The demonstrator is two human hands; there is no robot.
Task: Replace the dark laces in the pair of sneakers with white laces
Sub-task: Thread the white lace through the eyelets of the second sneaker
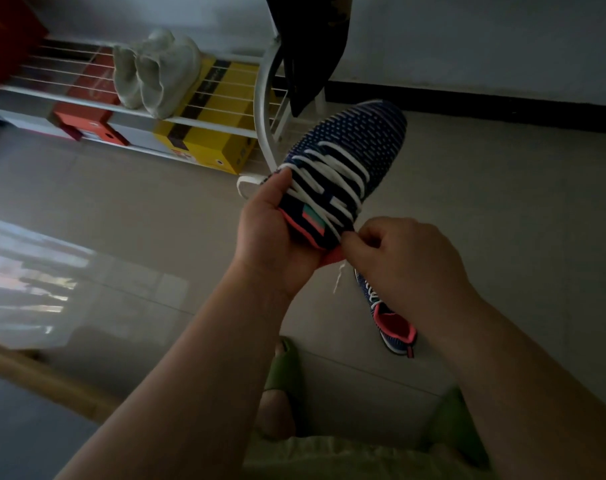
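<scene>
Held sneaker (343, 161) at centre, toe toward 1 o'clock; left hand (273, 233) at its 8 o'clock, right hand (398, 258) at 5. Second sneaker (386, 317) on floor (138, 209) under the right hand. Shoe rack (190, 119) at 10 o'clock, boots (152, 74) on it, boxes (204, 140) beneath.

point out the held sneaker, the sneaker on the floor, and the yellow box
Held sneaker (360, 140), head view, knit toe.
Floor sneaker (395, 327), head view, pink collar lining.
Yellow box (208, 147), head view, front side.
</scene>
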